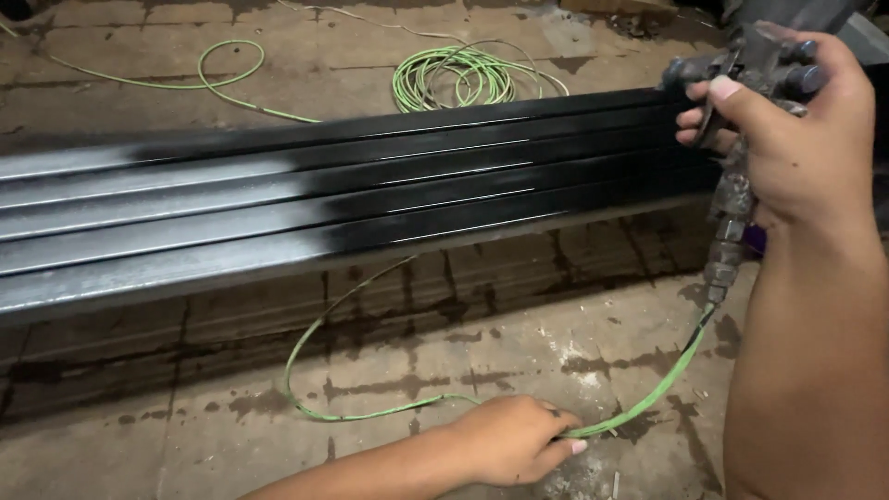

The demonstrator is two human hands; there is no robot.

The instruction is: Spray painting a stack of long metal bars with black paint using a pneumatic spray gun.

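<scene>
Spray gun (741, 83), paint-crusted, sits clamped in the right hand (796, 130) above the right end of 5 steel bars (370, 199), black there and bare grey leftward. Left hand (514, 440) pinches its green hose (648, 398) on the concrete floor (519, 343).

Paint-crusted spray gun (741, 93) upright in right hand (796, 139), nozzle toward the steel tubes; its green hose (648, 398) droops to the floor, pinched by left hand (509, 440).

Stained concrete slab floor (519, 356), dark wet seams; dim light; green hose coil (458, 79) beyond.
</scene>
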